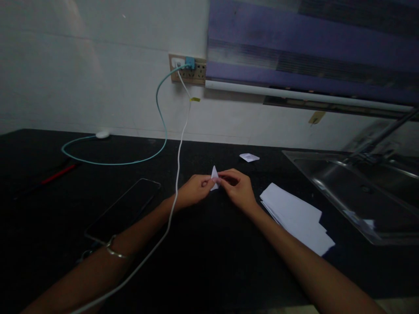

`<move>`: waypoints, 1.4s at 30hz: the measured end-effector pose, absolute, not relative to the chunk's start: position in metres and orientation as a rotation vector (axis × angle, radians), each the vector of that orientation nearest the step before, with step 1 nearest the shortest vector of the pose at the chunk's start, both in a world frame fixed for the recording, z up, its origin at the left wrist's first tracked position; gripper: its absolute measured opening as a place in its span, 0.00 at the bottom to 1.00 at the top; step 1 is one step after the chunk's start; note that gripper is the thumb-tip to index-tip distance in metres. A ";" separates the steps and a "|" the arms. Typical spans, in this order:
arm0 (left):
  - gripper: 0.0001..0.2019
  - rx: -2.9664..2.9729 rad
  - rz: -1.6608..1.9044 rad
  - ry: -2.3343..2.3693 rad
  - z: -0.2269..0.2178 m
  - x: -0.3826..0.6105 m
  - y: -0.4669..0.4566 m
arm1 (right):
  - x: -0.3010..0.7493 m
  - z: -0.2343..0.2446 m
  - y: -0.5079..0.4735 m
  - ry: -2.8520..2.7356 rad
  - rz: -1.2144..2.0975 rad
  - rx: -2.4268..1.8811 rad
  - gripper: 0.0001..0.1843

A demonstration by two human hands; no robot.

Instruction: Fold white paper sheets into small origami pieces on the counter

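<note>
White cord [178,168] crosses over the left wrist [166,209]. Left hand [194,190] pinches the folded paper [214,171], point up, above the black counter [203,257]; right hand [240,189] pinches its right edge. Light, even pressure from the 2 sides should keep creases crisp.

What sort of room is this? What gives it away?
Likely a kitchen: a metal sink with a tap is set into a dark countertop, and a socket panel is on the wall behind.
</note>
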State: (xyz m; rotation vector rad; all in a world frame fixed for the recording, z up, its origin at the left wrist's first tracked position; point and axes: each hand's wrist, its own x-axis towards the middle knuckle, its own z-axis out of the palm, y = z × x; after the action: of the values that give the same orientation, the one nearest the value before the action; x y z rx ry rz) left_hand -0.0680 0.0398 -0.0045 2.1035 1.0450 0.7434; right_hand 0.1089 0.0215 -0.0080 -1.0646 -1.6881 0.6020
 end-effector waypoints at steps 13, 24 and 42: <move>0.19 2.064 0.993 1.190 0.000 -0.074 0.038 | 0.108 -0.007 0.025 -1.457 1.114 -0.908 0.10; 0.16 1.898 0.909 0.913 0.002 -0.076 0.043 | 0.116 -0.003 0.022 -1.546 1.365 -0.879 0.12; 0.18 1.875 0.797 0.921 0.005 -0.074 0.037 | 0.116 -0.008 0.030 -1.348 1.139 -0.977 0.17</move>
State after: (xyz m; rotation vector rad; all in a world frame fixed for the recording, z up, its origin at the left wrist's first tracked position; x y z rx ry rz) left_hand -0.0739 0.0366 0.0051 1.8752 0.9213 0.7968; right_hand 0.1156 0.0304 -0.0079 -0.9772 -1.3479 1.1388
